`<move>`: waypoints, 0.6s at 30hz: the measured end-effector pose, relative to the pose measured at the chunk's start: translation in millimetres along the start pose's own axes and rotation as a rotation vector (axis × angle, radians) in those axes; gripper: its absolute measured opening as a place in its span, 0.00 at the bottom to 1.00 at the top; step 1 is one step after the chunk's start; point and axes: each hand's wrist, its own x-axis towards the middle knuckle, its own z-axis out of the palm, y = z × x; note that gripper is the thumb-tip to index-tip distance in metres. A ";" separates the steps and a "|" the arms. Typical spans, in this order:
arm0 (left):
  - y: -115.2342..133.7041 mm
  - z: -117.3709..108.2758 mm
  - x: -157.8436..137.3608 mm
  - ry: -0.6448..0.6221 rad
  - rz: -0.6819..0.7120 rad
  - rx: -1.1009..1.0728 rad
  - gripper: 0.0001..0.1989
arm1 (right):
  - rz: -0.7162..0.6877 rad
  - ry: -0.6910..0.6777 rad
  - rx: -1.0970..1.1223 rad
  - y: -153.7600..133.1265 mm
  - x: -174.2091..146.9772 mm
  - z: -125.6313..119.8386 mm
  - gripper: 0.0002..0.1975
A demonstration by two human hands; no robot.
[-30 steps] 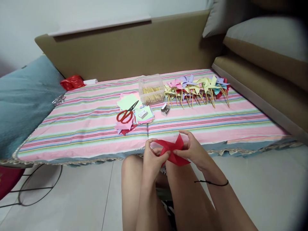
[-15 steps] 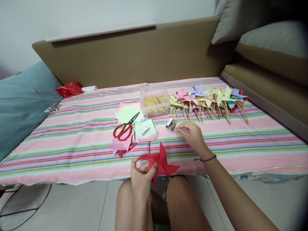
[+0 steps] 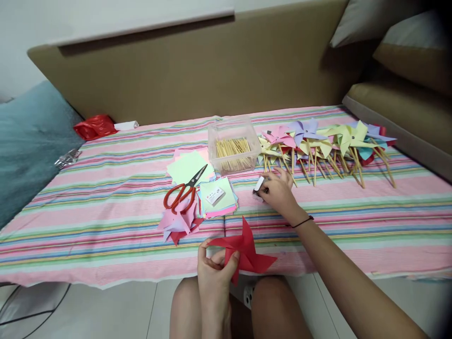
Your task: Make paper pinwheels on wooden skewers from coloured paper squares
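Observation:
My left hand [image 3: 218, 273] pinches a red paper pinwheel [image 3: 243, 249] near its centre, held above the front edge of the cloth. Over a small box of shiny metal pieces, perhaps pushpins [image 3: 259, 187], is my right hand [image 3: 278, 190]. Its thumb and forefinger are closed at the box opening, while the other fingers stay raised. Whatever lies between those fingertips is hidden. To the left, red-handled scissors [image 3: 182, 194] rest on paper sheets, with a stack of square paper [image 3: 226, 195] beside them bearing a small white box [image 3: 215, 195].
A clear plastic tub [image 3: 233, 165] of thin wooden sticks stands behind the papers. Several finished pinwheels [image 3: 310, 132] on sticks lie at the right. Loose folded paper [image 3: 178, 221] is near the scissors. A red plastic bag [image 3: 94, 127] and metal clips [image 3: 68, 158] lie far left.
My right hand has moved onto the small metal-piece box, its fingertips now at the opening. My left hand still holds the red pinwheel. The camera view has tilted down slightly.

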 end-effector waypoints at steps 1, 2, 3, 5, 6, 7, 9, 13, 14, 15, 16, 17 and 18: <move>-0.2 -0.8 -0.5 0.003 -0.004 -0.003 0.33 | -0.010 0.006 -0.017 -0.8 -0.1 0.1 0.13; -0.4 -1.7 -1.1 0.007 -0.007 -0.001 0.33 | -0.025 0.011 -0.033 -1.5 -0.4 0.4 0.12; -0.6 -2.6 -1.7 0.009 -0.010 0.001 0.34 | -0.041 0.015 -0.049 -1.9 -0.9 0.9 0.12; -0.6 -4.3 -3.1 0.007 -0.015 0.002 0.34 | -0.070 0.019 -0.070 -2.0 -2.4 2.5 0.12; -0.4 -5.0 -4.0 0.005 -0.016 -0.002 0.35 | -0.079 0.026 -0.073 -1.5 -3.4 3.3 0.12; 0.0 -5.6 -4.9 0.005 -0.016 -0.007 0.35 | -0.084 0.037 -0.071 -0.9 -4.5 4.0 0.12; 1.1 -6.4 -6.9 0.011 -0.013 -0.013 0.35 | -0.085 0.072 -0.063 0.7 -6.8 4.2 0.12; 3.1 -7.6 -10.8 0.013 -0.001 -0.016 0.34 | -0.072 0.119 -0.057 0.3 -9.3 -0.9 0.10; 3.4 -8.0 -11.8 0.009 0.003 -0.017 0.34 | -0.062 0.121 -0.057 -0.6 -9.2 -3.2 0.10; 3.7 -8.5 -12.9 0.005 0.004 -0.019 0.34 | -0.050 0.121 -0.057 -1.4 -8.9 -5.8 0.10; 3.8 -9.1 -14.0 0.001 0.006 -0.021 0.33 | -0.036 0.124 -0.056 -1.7 -8.7 -8.7 0.11; 3.9 -9.8 -15.2 -0.002 0.008 -0.020 0.33 | -0.021 0.131 -0.058 -1.1 -8.9 -11.8 0.11; 3.9 -10.5 -16.5 -0.002 0.010 -0.017 0.33 | -0.007 0.145 -0.062 0.7 -9.9 -14.8 0.11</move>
